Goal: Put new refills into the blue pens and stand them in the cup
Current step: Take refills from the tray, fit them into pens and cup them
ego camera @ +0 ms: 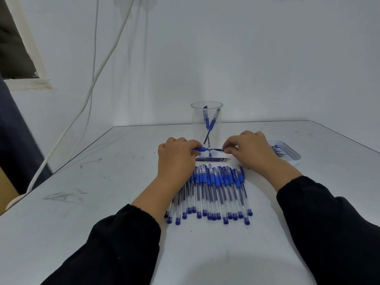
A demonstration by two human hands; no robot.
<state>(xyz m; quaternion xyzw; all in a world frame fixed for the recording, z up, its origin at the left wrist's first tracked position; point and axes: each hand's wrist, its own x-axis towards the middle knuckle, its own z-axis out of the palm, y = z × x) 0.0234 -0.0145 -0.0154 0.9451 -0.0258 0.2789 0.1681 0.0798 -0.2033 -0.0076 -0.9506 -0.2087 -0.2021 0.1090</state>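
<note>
White wall behind, with pale cables hanging at the left; below it a scuffed white tabletop [86,182] carries everything.

Head view, the only one supplied:

- Clear plastic cup [206,124] stands upright toward the far edge, about midway along it. Two blue pens lean inside it.
- Left hand [176,159] grips a blue pen [200,149] at its rubber sleeve, fingers curled round it, just in front of the cup's base. The pen lies roughly level, pointing right.
- Right hand [249,150] pinches a small part at the pen's right end. Whether this is the tip piece or the refill end cannot be told; it is too small.
- Loose refills [212,159] lie on the tabletop just below both hands, side by side.
- Row of capped pens [216,192] lies nearer the front edge, partly under the left wrist, their blue end plugs toward the person.
- White tray [292,154] sits toward the right edge, holding small blue items, largely hidden by the right hand.

Handling judgement: the pen looks light, with a stiff clear barrel; the rubber sleeve is the sensible hold, being the least slippery part. Refills appear thin and likely to bend if pushed off-axis, so they should be pinched near the tip end and fed straight. The cup appears light and could tip when a pen is dropped against its rim.

Progress judgement: early, with two pens in the cup and many left.
</note>
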